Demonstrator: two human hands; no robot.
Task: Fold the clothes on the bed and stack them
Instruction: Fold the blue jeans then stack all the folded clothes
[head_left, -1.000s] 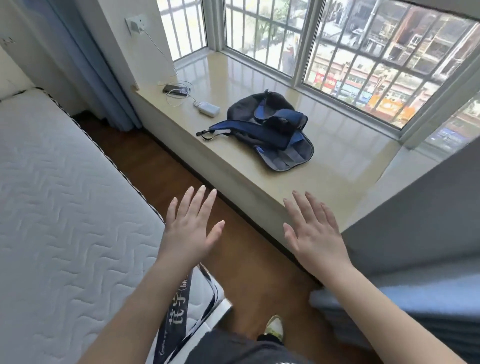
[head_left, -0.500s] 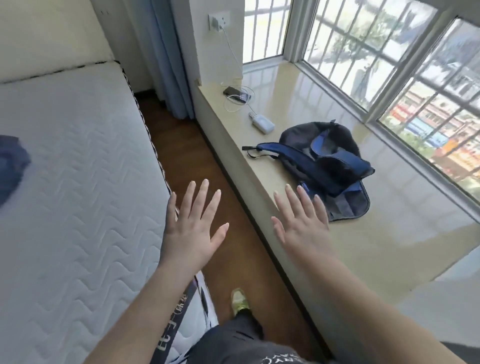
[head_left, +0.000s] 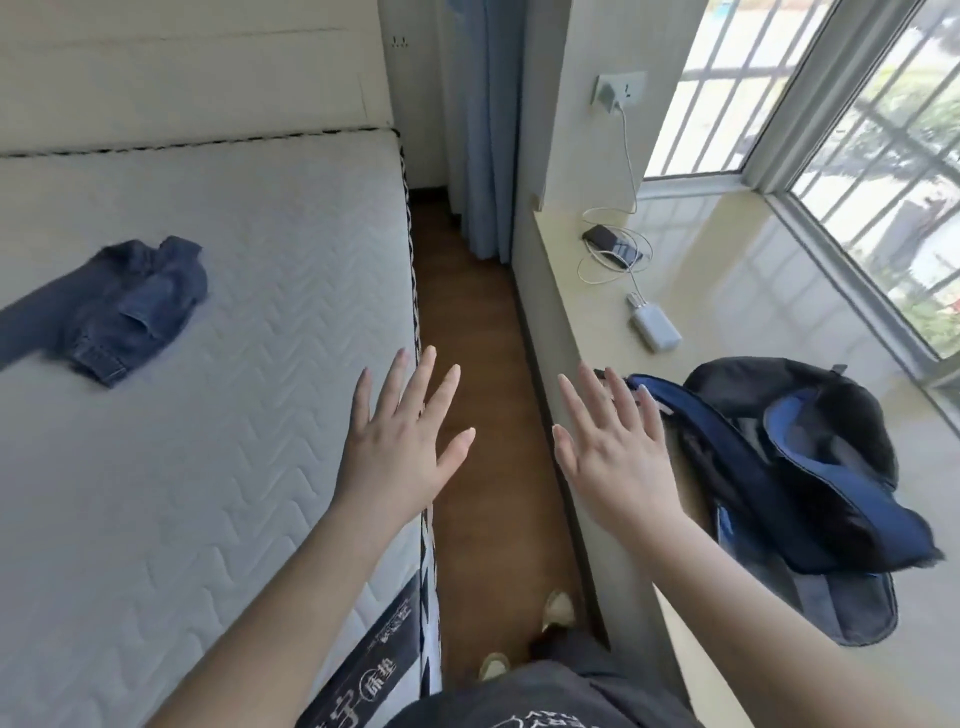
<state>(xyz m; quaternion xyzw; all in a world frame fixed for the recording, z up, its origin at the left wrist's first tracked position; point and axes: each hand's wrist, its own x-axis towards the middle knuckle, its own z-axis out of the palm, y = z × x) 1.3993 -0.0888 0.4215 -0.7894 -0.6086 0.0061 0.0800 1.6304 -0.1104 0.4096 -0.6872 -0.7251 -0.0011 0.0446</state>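
A person stands in the narrow strip of brown wooden floor (head_left: 467, 322) between a white quilted mattress (head_left: 234, 467) and a glossy cream window ledge (head_left: 727, 291), both hands raised with fingers straight and spread, holding nothing. The left hand (head_left: 402, 447) hovers over the mattress edge; the right hand (head_left: 613, 452) is held over the front of the ledge, the two well apart. A dark label strip (head_left: 384, 665) at the mattress corner carries white Chinese characters, too partial to read with confidence. White lettering on the person's dark shirt (head_left: 535, 706) is cut off at the frame's bottom edge. A crumpled blue denim jacket (head_left: 119, 306) lies alone on the mattress, far to the left of the hands. On the ledge rest a dark phone (head_left: 610, 244) on a white charging cable (head_left: 626, 150) running up to a wall socket (head_left: 618, 88), a white power bank (head_left: 655, 327) and a black-and-blue backpack (head_left: 810, 467). Blue curtains (head_left: 483, 124) hang in the corner beside barred windows (head_left: 857, 130).
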